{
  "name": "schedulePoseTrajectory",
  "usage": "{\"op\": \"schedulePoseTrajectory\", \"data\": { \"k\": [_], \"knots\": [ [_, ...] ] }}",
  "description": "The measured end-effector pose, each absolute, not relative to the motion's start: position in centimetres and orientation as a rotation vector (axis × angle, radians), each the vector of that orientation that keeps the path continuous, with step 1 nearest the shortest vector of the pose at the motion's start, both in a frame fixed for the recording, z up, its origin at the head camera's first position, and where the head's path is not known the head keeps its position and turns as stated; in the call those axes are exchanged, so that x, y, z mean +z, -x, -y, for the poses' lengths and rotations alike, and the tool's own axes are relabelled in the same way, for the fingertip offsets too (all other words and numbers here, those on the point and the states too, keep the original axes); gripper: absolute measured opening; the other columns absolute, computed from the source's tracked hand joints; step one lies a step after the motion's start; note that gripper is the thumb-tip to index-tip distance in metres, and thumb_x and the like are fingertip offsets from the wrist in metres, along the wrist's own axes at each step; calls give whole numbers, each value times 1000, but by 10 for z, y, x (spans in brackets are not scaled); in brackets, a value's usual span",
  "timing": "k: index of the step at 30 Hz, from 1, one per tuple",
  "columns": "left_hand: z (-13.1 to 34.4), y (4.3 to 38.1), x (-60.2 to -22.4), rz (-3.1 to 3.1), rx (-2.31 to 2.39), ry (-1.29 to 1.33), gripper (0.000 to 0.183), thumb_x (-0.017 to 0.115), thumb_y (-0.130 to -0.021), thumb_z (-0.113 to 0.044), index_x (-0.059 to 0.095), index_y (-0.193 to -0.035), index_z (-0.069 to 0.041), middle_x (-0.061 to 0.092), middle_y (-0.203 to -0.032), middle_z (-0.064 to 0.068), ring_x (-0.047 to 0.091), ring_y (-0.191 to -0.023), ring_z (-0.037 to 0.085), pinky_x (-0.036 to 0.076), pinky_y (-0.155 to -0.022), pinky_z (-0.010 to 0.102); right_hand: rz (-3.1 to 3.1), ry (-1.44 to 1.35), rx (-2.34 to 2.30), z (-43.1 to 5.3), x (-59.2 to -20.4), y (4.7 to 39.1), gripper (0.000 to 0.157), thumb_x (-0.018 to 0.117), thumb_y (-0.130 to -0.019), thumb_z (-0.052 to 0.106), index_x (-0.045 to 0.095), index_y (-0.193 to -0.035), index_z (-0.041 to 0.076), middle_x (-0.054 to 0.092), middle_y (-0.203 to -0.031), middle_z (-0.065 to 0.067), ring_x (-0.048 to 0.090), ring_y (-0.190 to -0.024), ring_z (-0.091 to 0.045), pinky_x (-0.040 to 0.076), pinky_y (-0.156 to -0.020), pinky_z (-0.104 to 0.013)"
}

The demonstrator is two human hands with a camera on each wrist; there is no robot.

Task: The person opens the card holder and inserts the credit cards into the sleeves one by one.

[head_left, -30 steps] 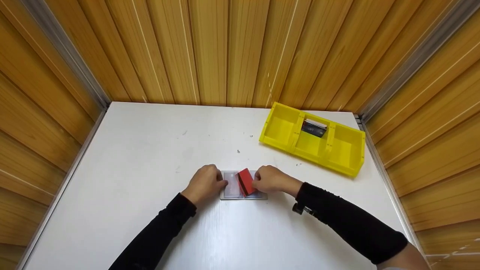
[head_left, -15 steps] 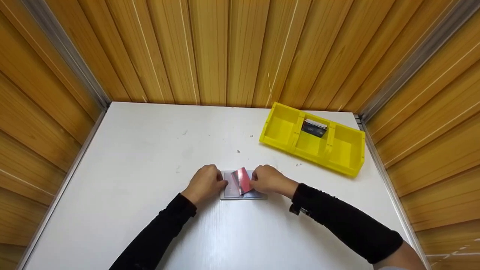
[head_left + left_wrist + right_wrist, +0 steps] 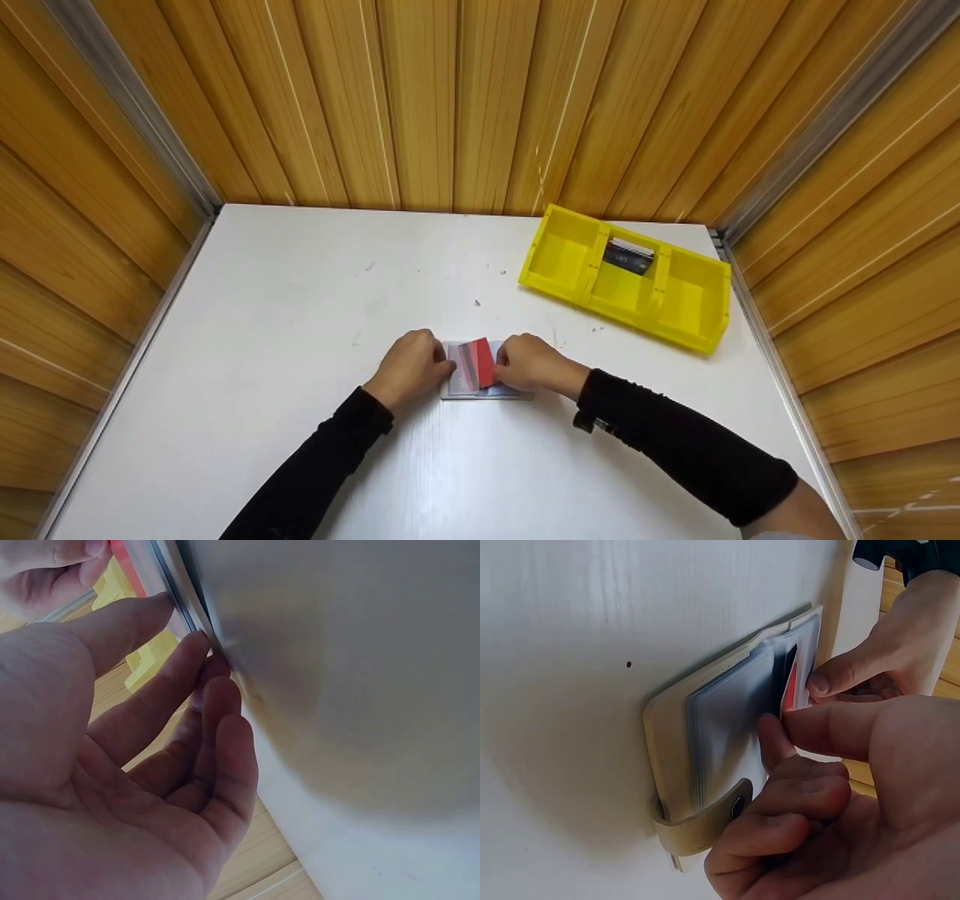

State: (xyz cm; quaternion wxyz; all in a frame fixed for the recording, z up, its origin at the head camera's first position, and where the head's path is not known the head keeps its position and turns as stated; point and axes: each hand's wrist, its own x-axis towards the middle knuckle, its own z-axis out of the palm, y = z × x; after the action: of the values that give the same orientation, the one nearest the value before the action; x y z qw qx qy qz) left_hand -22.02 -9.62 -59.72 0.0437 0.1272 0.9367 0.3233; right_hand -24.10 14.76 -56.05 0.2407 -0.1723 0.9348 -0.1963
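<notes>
Red card (image 3: 486,361) — one, over the middle of the unfolded card wallet (image 3: 731,716), just left of the fingertips of the right hand (image 3: 538,364); long axis running near to far, far end tilted slightly left. Right hand the nearer: thumb and forefinger pinched on the card's right long edge. Card's left part paler, seemingly beneath the clear page (image 3: 808,641). Left hand (image 3: 409,367): thumb and forefinger clamped on the wallet's left edge. Hard to make out — how deep the card sits; its gripped edge, covered by fingers; card cut off in the left wrist view
</notes>
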Motion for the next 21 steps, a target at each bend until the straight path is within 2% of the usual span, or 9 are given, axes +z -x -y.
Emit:
{"op": "schedulePoseTrajectory", "data": {
  "k": [8, 16, 21],
  "knots": [
    [97, 220, -597, -2859, 991, -392, 19, 84, -94, -17, 80, -78, -6, 69, -83, 2, 59, -82, 15, 53, -77, 37, -2550, 533, -563, -141, -564, 238, 35, 71, -98, 23, 67, -63, 16, 47, -57, 9, 47, -62, -13, 36, -59, -29],
    [97, 221, -598, -2881, 982, -418, 22, 84, -93, -17, 78, -73, -9, 68, -78, -1, 56, -78, 13, 52, -74, 36, -2552, 556, -566, -135, -565, 236, 41, 71, -97, 22, 56, -58, 20, 42, -55, 10, 45, -59, -12, 34, -57, -29],
    [98, 221, -598, -2885, 988, -427, 22, 82, -92, -15, 78, -71, -10, 69, -75, -2, 56, -76, 14, 51, -73, 35, -2551, 561, -574, -132, -565, 235, 41, 72, -97, 22, 55, -59, 20, 43, -56, 9, 46, -60, -13, 35, -57, -29]
  ]
}}
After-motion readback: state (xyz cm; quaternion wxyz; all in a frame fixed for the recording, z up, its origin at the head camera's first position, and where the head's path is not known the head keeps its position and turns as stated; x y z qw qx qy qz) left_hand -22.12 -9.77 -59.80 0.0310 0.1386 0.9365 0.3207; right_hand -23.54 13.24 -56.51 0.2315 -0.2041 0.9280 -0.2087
